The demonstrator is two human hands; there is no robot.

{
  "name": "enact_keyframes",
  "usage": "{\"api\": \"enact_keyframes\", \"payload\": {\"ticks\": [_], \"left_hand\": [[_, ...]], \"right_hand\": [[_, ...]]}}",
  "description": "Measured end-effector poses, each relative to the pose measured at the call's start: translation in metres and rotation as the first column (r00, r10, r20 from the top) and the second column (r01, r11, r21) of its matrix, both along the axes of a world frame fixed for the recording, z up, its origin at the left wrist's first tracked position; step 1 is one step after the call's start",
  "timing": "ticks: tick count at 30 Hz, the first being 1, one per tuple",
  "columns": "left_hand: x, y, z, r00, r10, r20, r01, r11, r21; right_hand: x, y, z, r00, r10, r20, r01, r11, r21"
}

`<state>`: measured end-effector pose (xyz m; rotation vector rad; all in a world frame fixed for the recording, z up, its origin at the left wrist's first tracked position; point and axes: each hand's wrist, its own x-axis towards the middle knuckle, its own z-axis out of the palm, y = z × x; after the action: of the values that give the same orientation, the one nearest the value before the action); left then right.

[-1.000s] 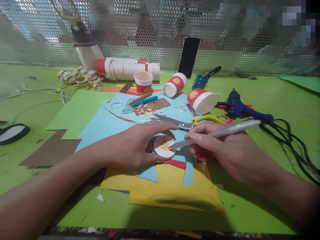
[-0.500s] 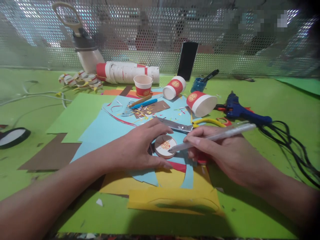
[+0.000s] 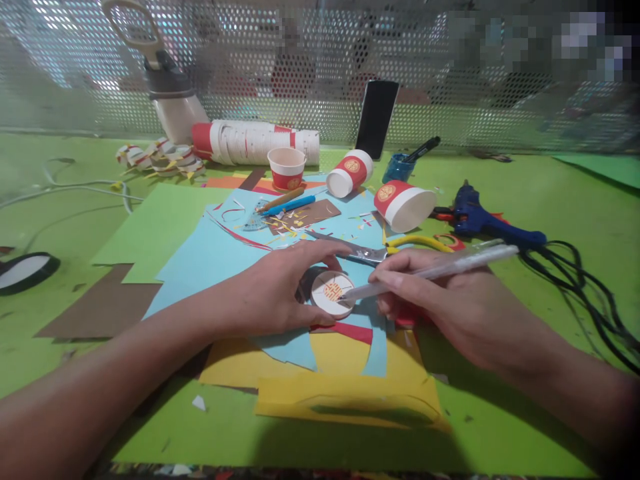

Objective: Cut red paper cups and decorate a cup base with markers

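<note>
My left hand (image 3: pixel 280 288) curls around a small round white disc (image 3: pixel 325 288) with an orange pattern and dark lines on its face. The thumb presses the disc's near edge; the fingers are on its far side. A pen (image 3: pixel 450 263) with a clear whitish barrel is pinched in my right hand (image 3: pixel 440 297), its tip touching or just above the disc. Beyond both hands lie scissors (image 3: pixel 367 253) with yellow handles. Under the disc are light blue paper (image 3: pixel 185 260) and yellow paper (image 3: pixel 340 353).
Red and white paper cups (image 3: pixel 350 173) stand and lie behind, with a long stack of cups (image 3: pixel 260 143) further back. A blue glue gun (image 3: pixel 495 220) with a black cord (image 3: pixel 575 287) is at right. A phone (image 3: pixel 377 120) leans on the mesh screen. Black tape (image 3: pixel 30 272) lies at left.
The disc has tipped slightly, and my left thumb has drawn back along its near edge. The pen's tip stays at the disc's right part.
</note>
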<state>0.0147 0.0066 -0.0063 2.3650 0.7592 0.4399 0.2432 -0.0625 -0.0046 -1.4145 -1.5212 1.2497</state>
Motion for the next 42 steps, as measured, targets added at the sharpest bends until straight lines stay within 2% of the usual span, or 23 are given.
{"api": "enact_keyframes", "payload": {"ticks": [5,28,42], "left_hand": [[-0.0015,0.0013,-0.0029,1.0,-0.004,0.006,0.004,0.999,-0.054],[-0.0002,0.0009,-0.0022,1.0,-0.001,-0.015,0.001,0.999,0.042],[-0.0012,0.0007,-0.0033,1.0,-0.005,-0.007,0.005,1.0,0.014]], "right_hand": [[-0.0006,-0.0013,-0.0007,1.0,0.017,0.022,-0.017,1.0,0.014],[-0.0052,-0.0011,0.0044,0.994,0.053,0.1,-0.06,0.996,0.071],[-0.007,-0.001,0.0078,0.989,0.053,0.14,-0.062,0.996,0.063]]}}
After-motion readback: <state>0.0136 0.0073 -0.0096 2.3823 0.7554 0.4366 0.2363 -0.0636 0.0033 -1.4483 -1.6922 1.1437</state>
